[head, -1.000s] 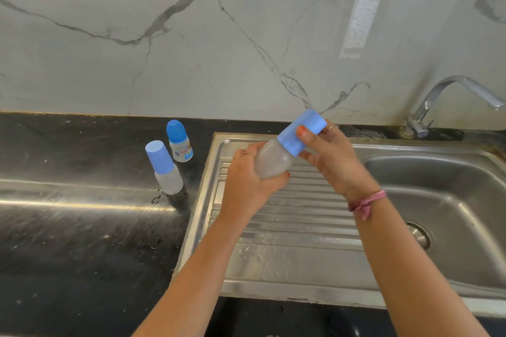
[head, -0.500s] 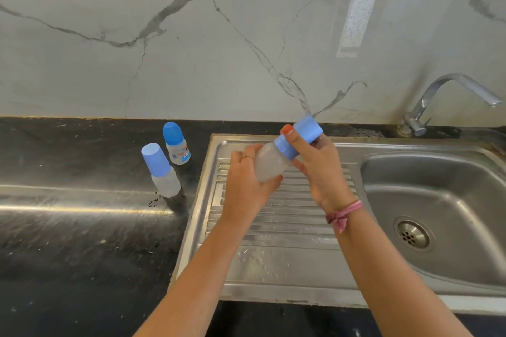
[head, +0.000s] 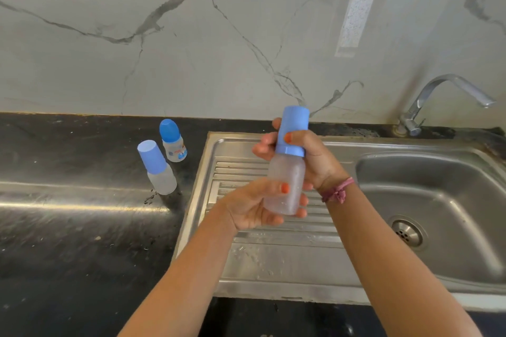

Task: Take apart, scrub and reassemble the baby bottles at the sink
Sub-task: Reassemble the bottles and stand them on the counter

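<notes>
Three baby bottles show in the head view, one in the hands and two standing on the black countertop (head: pixel 68 227). The held bottle (head: pixel 286 186) is nearly upright above the ribbed drainboard (head: pixel 273 241) of the steel sink (head: pixel 438 213), its frosted body beaded with water. The left hand (head: pixel 254 205) cups the lower body from below and the left, thumb laid across the front and fingertips showing past the right side. The right hand (head: pixel 306 156) wraps the light blue cap (head: pixel 293 128) near its collar, thumb on the front and fingers curled round behind; a pink band (head: pixel 338 190) circles that wrist. On the counter to the left of the sink, a frosted bottle with a pale blue cap (head: pixel 158 168) stands nearer, with a few water drops at its base. Just behind it stands a smaller printed bottle with a darker blue rounded cap (head: pixel 172 141). A tap (head: pixel 438 98) rises at the back right of the basin, and the drain (head: pixel 407 232) sits in the basin floor. A marble-veined wall (head: pixel 191 49) backs the counter.
</notes>
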The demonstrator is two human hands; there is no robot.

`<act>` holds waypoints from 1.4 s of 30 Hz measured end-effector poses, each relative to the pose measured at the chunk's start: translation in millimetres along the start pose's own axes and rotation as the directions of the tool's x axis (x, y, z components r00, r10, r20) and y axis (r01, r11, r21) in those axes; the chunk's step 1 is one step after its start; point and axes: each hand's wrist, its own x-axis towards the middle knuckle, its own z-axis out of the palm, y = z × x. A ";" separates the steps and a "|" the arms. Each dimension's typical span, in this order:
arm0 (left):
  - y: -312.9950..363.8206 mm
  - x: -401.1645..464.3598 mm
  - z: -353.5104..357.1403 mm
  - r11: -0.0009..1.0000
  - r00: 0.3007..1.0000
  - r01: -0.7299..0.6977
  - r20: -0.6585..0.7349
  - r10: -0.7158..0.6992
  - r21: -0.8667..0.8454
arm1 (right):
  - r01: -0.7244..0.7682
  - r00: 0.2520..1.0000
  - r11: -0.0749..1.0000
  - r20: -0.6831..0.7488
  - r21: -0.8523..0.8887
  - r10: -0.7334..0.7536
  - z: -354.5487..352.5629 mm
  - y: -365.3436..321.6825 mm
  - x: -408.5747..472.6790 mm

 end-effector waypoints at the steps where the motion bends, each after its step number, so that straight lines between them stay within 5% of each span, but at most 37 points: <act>1: -0.3 2.3 1.6 0.999 0.996 -0.022 -0.083 0.026 0.044 | -0.009 0.997 0.999 -0.071 -0.044 0.006 2.0 -0.4 1.6; 6: 4.2 13.7 10.4 0.933 0.842 -0.016 -0.499 0.207 0.359 | 0.057 0.879 0.923 -0.419 -0.380 -0.227 12.6 6.2 10.1; 9: -4.4 32.3 18.8 0.730 0.550 0.141 -0.666 0.504 0.669 | 0.083 0.733 0.891 -0.579 -0.447 -0.358 17.8 15.4 13.2; 11: -7.0 38.1 18.2 0.593 0.424 0.217 -0.623 0.658 0.775 | 0.096 0.694 0.885 -0.606 -0.456 -0.388 23.7 18.5 12.7; 13: -2.0 32.4 13.1 0.589 0.443 0.242 -0.628 0.640 0.771 | 0.068 0.733 0.884 -0.577 -0.463 -0.359 20.2 17.3 9.2; 17: 11.3 5.3 3.8 0.842 0.797 -0.039 -0.491 0.351 0.538 | 0.073 0.990 0.972 -0.101 -0.223 -0.097 -6.6 -6.5 -7.1; 19: 15.1 -3.0 2.9 0.894 0.902 -0.058 -0.360 0.237 0.444 | 0.050 0.998 0.961 0.052 -0.273 -0.037 -14.5 -12.4 -12.1; 21: 13.9 -2.0 6.4 0.874 0.926 -0.007 -0.326 0.189 0.486 | 0.029 0.997 0.946 0.075 -0.324 -0.005 -13.2 -9.9 -11.8; 26: -5.6 18.2 15.4 0.800 0.754 -0.028 -0.513 0.411 0.599 | 0.047 0.961 0.912 -0.232 -0.407 -0.152 1.5 6.2 -9.5; 30: -30.3 34.5 18.8 0.706 0.391 0.108 -0.683 0.617 0.700 | 0.035 0.841 0.871 -0.456 -0.489 -0.290 17.3 36.3 -9.6; 32: -43.7 34.9 21.0 0.687 0.275 0.074 -0.677 0.683 0.723 | 0.031 0.833 0.845 -0.454 -0.533 -0.317 23.4 46.3 -10.5; 36: -49.1 11.6 12.5 0.705 0.243 0.045 -0.692 0.680 0.708 | -0.051 0.976 0.832 -0.206 -0.553 -0.077 17.0 46.6 -14.2; 39: -47.4 -12.2 0.8 0.739 0.234 -0.139 -0.703 0.672 0.660 | -0.162 0.986 0.767 -0.122 -0.621 0.111 8.7 58.3 -19.0; 42: -53.3 -32.9 -11.2 0.752 0.235 -0.198 -0.714 0.659 0.629 | -0.161 0.986 0.773 -0.141 -0.614 0.094 18.3 85.1 -22.4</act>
